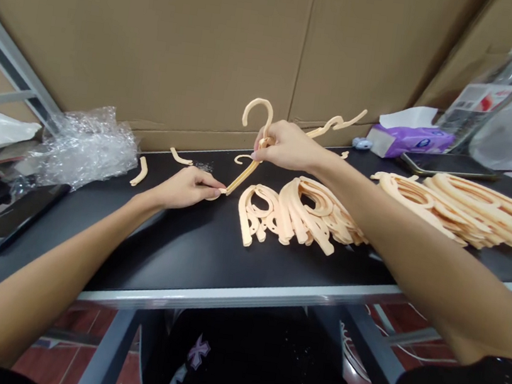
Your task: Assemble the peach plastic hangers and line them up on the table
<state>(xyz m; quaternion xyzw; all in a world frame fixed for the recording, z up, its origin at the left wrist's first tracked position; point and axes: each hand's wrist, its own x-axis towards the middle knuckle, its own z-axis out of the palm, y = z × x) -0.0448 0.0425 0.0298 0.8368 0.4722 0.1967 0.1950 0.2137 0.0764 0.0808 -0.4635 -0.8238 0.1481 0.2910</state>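
Observation:
A cream plastic hanger [258, 111] is held up over the black tabletop, its hook pointing upward. My right hand [286, 145] is closed around it just below the hook. At the lower end of its left arm, my left hand [190, 188] pinches the tip between thumb and fingers. One hanger arm reaches out to the right behind my right hand. Below and to the right of the hands lies a pile of curved cream hanger pieces [298, 211]. A loose hook [241, 159] rests behind the held hanger.
More flat hanger pieces [467, 209] are stacked at the right, before a phone [448, 164] and a purple tissue pack [406, 140]. Bubble wrap [91, 146] and a dark tablet-like device [7, 220] lie left. Loose curved pieces [141, 171] lie near the cardboard wall [186, 42].

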